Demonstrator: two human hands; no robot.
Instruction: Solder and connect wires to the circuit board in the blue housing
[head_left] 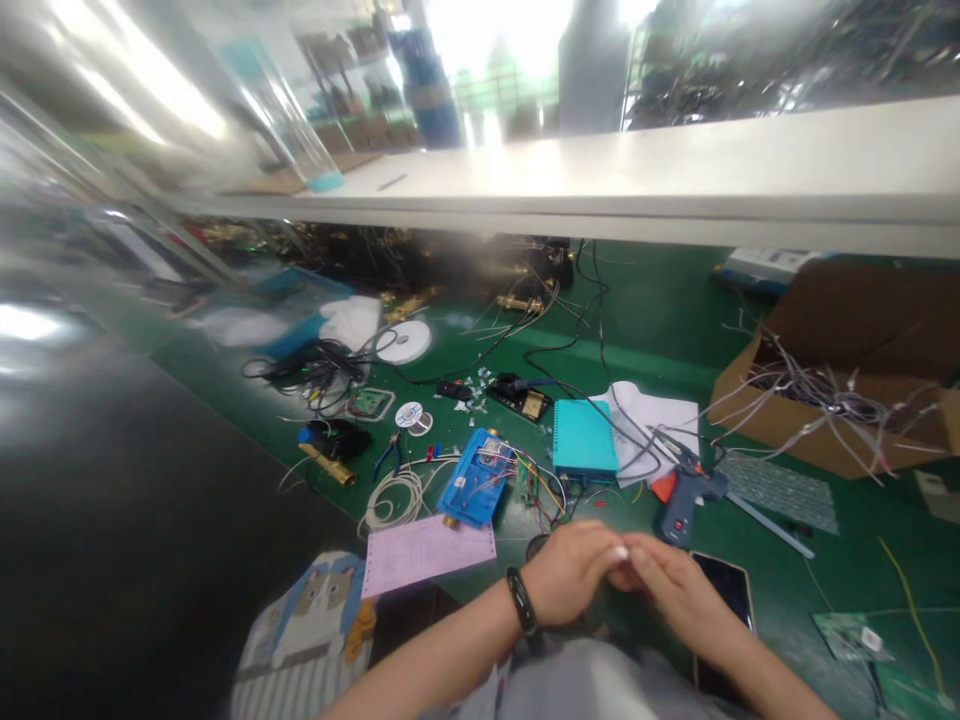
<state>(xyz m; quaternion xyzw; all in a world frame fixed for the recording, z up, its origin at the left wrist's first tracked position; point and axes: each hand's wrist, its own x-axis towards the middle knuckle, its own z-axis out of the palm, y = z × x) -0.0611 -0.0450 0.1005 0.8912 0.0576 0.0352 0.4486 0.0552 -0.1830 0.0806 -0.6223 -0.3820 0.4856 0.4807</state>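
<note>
Meeting at their tips in the head view, the left hand (571, 572) and right hand (679, 588) are low in the picture, over the near side of the green bench (660, 345). A small white piece (619, 552) shows where they meet. The left fingers are narrow, thumb and forefinger pinching it; the right fingers are bunched narrowly against the same spot, and whether they grip it too I cannot tell. So little of it shows between the fingertips that its long axis and the way it points cannot be made out. A black bracelet (521, 600) circles the left wrist.

Beyond the left hand lies an open blue housing (472, 490) with wires inside, its long axis slanting from lower left to upper right, a brass fitting at each end. Its near end overlaps a pink sheet (420, 560). Left of the housing is a coil of pale cable (391, 505). Farther back, to the right of the housing, sits a turquoise box (585, 435).

Just beyond the right hand, a glue gun (686, 500) points its nozzle to the upper left, a glue stick (772, 525) trailing out to the lower right. A dark phone (726, 585) lies lengthwise toward the person, partly covered by the right forearm.
</note>
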